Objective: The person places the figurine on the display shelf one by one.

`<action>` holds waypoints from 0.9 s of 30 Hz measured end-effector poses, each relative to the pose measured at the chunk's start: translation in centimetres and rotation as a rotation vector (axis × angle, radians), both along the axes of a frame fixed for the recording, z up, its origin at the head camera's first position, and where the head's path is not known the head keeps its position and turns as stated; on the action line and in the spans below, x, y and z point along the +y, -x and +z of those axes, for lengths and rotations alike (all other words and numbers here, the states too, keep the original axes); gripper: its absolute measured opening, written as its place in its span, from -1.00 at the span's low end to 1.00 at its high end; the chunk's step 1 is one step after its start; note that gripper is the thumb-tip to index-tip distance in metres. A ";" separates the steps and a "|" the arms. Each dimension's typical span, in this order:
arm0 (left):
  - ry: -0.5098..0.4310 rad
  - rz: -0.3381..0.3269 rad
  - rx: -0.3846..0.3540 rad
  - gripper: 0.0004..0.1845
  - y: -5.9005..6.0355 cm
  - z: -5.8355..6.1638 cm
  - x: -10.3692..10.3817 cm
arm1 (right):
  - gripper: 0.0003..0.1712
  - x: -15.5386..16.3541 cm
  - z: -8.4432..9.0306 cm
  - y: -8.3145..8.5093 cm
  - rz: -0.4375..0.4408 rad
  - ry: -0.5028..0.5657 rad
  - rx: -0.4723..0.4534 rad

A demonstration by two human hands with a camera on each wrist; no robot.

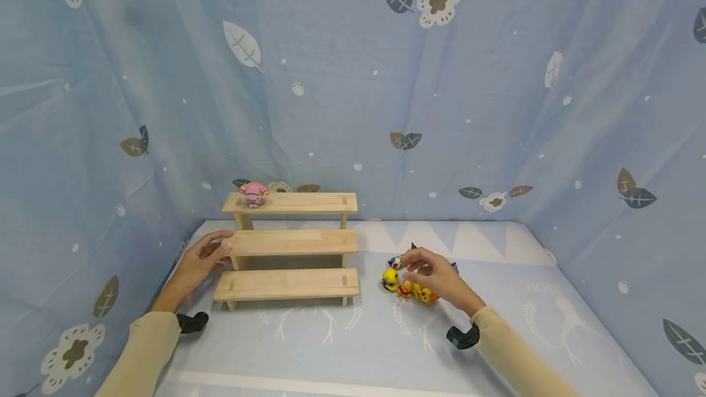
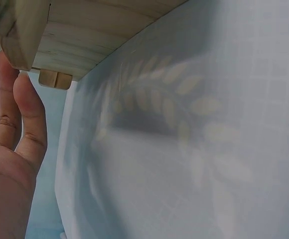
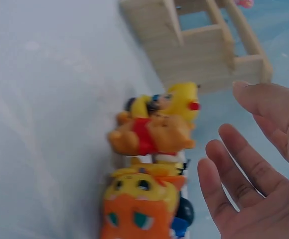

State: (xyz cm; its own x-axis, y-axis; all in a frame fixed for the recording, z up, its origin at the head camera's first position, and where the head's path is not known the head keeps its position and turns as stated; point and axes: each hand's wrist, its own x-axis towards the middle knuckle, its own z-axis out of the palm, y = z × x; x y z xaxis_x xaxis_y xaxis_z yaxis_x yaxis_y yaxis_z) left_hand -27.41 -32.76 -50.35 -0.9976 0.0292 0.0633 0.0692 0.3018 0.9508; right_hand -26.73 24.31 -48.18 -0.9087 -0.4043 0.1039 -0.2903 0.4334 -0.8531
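My left hand [image 1: 193, 268] grips the left end of the middle board of a three-step wooden display shelf [image 1: 292, 242], thumb and fingertips at its edge. In the left wrist view, the thumb and fingers of that hand [image 2: 10, 124] meet the wood. Above a cluster of small toy figures hovers my right hand [image 1: 438, 277], fingers loosely bent and holding nothing. The cluster includes a yellow figure [image 1: 390, 279], a bear in a red shirt [image 3: 157, 134] and an orange-and-yellow figure [image 3: 137, 209]. Figures behind the hand are partly hidden.
A pink figure [image 1: 254, 195] stands at the left of the top board. The shelf stands on a pale patterned cloth [image 1: 331, 348]. Blue curtains [image 1: 342, 78] with leaf and flower prints hang behind and at both sides.
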 end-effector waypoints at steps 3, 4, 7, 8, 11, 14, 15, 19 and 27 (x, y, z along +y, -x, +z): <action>-0.009 -0.016 0.004 -0.38 0.0 0.0 0.0 | -0.63 -0.3 -0.8 -0.3 0.013 -0.037 0.002; -0.008 -0.018 0.005 -0.38 0.0 0.0 0.0 | -0.63 -0.4 -0.9 -0.3 0.014 -0.046 0.006; -0.009 -0.022 0.006 -0.39 0.1 -0.1 0.0 | -0.64 -0.8 -1.2 -0.5 0.006 -0.061 0.017; -0.012 -0.024 0.007 -0.39 0.2 -0.2 0.0 | -0.65 -1.0 -1.2 -0.5 0.003 -0.063 0.024; -0.017 -0.026 0.006 -0.40 0.3 -0.3 -0.1 | -0.66 -1.3 -1.3 -0.5 -0.016 -0.080 0.047; -0.022 -0.027 0.006 -0.40 0.4 -0.2 0.1 | -0.69 -1.4 -1.3 -0.5 -0.032 -0.104 0.077; -0.019 -0.028 0.006 -0.40 0.4 -0.2 0.1 | -0.69 -1.3 -1.4 -0.5 -0.036 -0.110 0.086; -0.008 -0.028 0.007 -0.39 0.3 -0.1 0.3 | -0.69 -1.1 -1.4 -0.5 -0.044 -0.111 0.096; 0.015 -0.016 -0.007 -0.38 0.3 -0.5 -0.4 | -0.66 -2.2 -1.7 -0.1 -0.043 -0.132 0.137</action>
